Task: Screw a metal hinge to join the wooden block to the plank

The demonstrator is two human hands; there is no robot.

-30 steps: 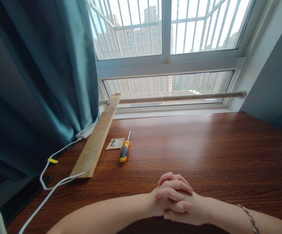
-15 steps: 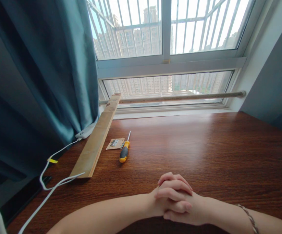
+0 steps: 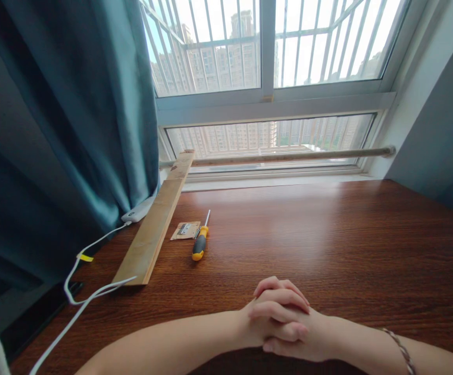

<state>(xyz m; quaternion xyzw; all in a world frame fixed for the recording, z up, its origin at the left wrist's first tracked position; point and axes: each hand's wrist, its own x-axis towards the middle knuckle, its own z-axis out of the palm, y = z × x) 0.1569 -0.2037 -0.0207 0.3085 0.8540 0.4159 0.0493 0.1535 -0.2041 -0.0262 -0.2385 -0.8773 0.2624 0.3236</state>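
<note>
My left hand and my right hand are clasped at the near edge of the table, fingers interlaced and folded over each other. No object shows between them, though the palms are hidden. A braided bracelet circles my right wrist. Beyond the hands, to the left, lies a screwdriver with a yellow and black handle, its shaft pointing toward the window. Touching or close beside it is a small brown card with metal pieces on it that look like a hinge.
A long wooden board slants from the dark wood table up to a rail by the window. A white device and its white cable lie left of the board, next to a blue curtain.
</note>
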